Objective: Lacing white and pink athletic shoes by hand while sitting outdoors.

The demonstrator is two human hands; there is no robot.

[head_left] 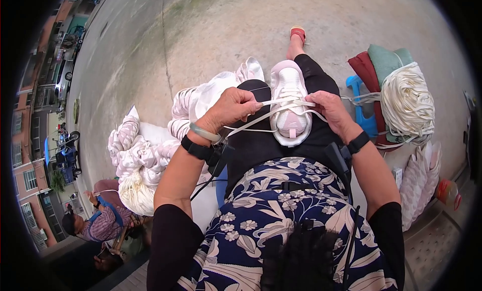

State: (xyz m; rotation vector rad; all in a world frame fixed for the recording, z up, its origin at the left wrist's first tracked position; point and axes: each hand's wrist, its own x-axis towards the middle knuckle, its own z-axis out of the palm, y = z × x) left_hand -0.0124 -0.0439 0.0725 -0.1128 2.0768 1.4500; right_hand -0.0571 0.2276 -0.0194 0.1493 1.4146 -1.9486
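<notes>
A white and pink sneaker (289,93) lies across my black-trousered thighs, its toe pointing away from me. White shoelaces (271,112) run through its upper eyelets, with loose ends stretched to both sides. To the left of the shoe, my left hand (233,109) pinches one stretch of lace between thumb and fingers. Close against the shoe's right side, my right hand (329,109) is closed on another stretch of lace near the eyelets. One loose end trails under my left wrist.
Piles of white and pink shoe uppers (143,153) lie at my left, with a hank of laces (136,194). At right, a lace bundle (407,103) rests by folded cloths (389,60) and a blue stool (360,103). More uppers (422,185) and a bottle (446,191) are nearer. Another person (105,218) sits lower left.
</notes>
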